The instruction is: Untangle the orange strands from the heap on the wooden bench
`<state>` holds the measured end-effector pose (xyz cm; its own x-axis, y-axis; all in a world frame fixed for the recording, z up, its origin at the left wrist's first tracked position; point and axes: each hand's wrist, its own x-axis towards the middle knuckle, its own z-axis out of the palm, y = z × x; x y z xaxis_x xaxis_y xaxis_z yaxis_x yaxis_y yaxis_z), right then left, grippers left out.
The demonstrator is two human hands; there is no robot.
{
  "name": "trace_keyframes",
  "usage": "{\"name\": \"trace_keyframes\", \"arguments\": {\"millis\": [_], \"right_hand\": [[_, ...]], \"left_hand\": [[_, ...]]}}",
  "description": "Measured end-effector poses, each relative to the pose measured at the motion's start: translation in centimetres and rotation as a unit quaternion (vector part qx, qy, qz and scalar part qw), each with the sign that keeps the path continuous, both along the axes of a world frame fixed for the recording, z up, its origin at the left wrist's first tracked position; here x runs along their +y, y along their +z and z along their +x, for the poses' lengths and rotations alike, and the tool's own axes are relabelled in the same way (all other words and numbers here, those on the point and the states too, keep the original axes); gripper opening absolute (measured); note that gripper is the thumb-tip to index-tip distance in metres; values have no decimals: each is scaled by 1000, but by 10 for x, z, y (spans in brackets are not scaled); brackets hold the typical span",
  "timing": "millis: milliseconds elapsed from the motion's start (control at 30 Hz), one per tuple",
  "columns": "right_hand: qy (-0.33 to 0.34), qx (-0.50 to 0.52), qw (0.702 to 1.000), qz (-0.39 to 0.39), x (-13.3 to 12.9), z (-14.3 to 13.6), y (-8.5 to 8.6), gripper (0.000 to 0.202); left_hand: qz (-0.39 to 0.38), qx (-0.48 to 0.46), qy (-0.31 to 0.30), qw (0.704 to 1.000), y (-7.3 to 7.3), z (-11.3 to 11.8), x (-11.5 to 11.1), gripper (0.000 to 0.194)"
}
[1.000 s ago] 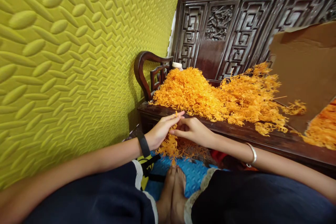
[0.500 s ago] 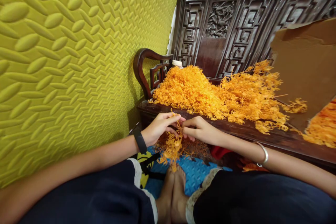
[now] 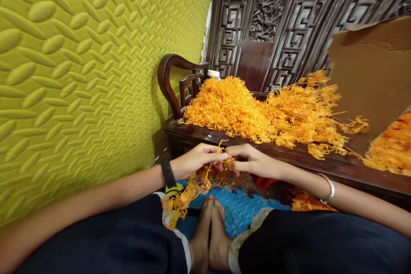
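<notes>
My left hand (image 3: 205, 157) pinches a thin orange, curly strand between thumb and fingers, its tip sticking up above them. From under that hand a tangled orange clump (image 3: 189, 195) dangles towards my left knee. My right hand (image 3: 248, 159) is closed with bent fingers, its fingertips meeting those of the left hand. A bit of orange strand shows at the right fingertips; the exact grip is partly hidden. Both hands are in front of the edge of the dark wooden bench (image 3: 221, 136), above my feet.
A large orange heap (image 3: 237, 107) of similar strands covers the bench by its curved armrest (image 3: 168, 81). Behind it stands a white-lidded jar (image 3: 213, 74). Brown cardboard (image 3: 372, 77) leans at right, near another orange pile (image 3: 391, 150). A yellow padded wall (image 3: 80, 72) rises at left; blue matting (image 3: 239, 214) lies below.
The dangling orange clump has swung left towards my left knee from between the hands. My hands have come closer together, fingertips now meeting. The view has shifted slightly.
</notes>
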<state>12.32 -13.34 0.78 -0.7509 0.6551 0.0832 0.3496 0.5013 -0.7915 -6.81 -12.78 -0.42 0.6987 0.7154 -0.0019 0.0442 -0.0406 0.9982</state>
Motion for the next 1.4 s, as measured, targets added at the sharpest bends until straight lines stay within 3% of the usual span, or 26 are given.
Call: {"name": "trace_keyframes", "arguments": {"millis": [67, 133, 267, 333, 433, 533, 700, 833, 1000, 1133, 1200, 1333, 1400], "right_hand": [[40, -5, 998, -53, -1, 2, 0, 20], [73, -18, 993, -90, 0, 6, 1, 24], [166, -94, 967, -167, 1, 22, -3, 26], [193, -144, 948, -209, 0, 32, -6, 25], [102, -135, 970, -172, 0, 48, -7, 28], [-59, -111, 992, 7, 9, 60, -5, 35], [-242, -135, 927, 255, 48, 74, -12, 29], [-271, -155, 881, 356, 79, 68, -23, 27], [-242, -209, 866, 386, 106, 42, -26, 31], [-237, -222, 861, 392, 106, 21, -18, 49], [-244, -187, 883, 354, 96, 11, -15, 49], [-235, -121, 933, 244, 69, -12, -19, 29], [-201, -122, 951, 202, 56, -21, -26, 38]], "left_hand": [[-75, 11, -59, 995, -1, 0, -4, 28], [-102, 41, -90, 990, 0, 1, -7, 31], [-36, 97, -143, 984, 7, -5, -9, 35], [-15, 86, -122, 989, 12, -13, -7, 34], [-19, 3, -9, 1000, 16, -25, 0, 30], [-34, -46, 44, 997, 13, -27, 7, 28], [-75, -73, 21, 994, -1, -13, 12, 16], [-49, -38, 50, 997, -3, -8, 9, 20], [-29, -10, 73, 997, -1, -6, 4, 27], [-32, 7, 84, 996, -2, -7, 2, 35], [-30, 2, 88, 996, -2, -8, 2, 38], [-36, -33, 54, 997, -3, -10, 3, 41], [-25, -60, 42, 997, -3, -10, 4, 43]]}}
